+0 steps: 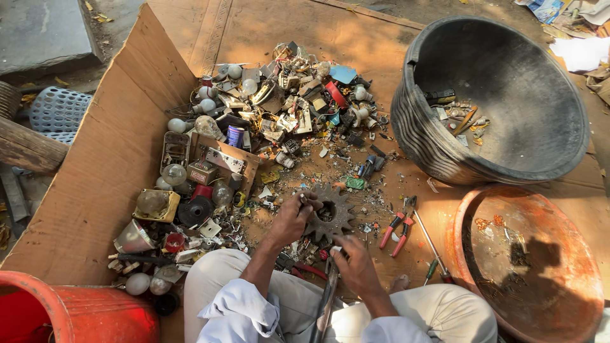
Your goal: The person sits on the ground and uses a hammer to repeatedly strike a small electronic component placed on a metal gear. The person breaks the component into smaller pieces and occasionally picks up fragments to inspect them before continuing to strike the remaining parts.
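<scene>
Sunlit cardboard sheet [95, 190] on dusty ground [38, 32].

Place: outdoor scrap-sorting spot, on the ground.
Floor: flattened cardboard sheet [95, 190] over dirt.
Material: heap of bulbs and broken electrical parts [254, 127].
Containers: black basin [540, 152] far right, rusty pan [464, 254] near right.

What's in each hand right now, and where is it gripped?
The left hand grips the rusty toothed gear by its left rim. The right hand holds a dark metal tool near its upper end, under the gear.
</scene>
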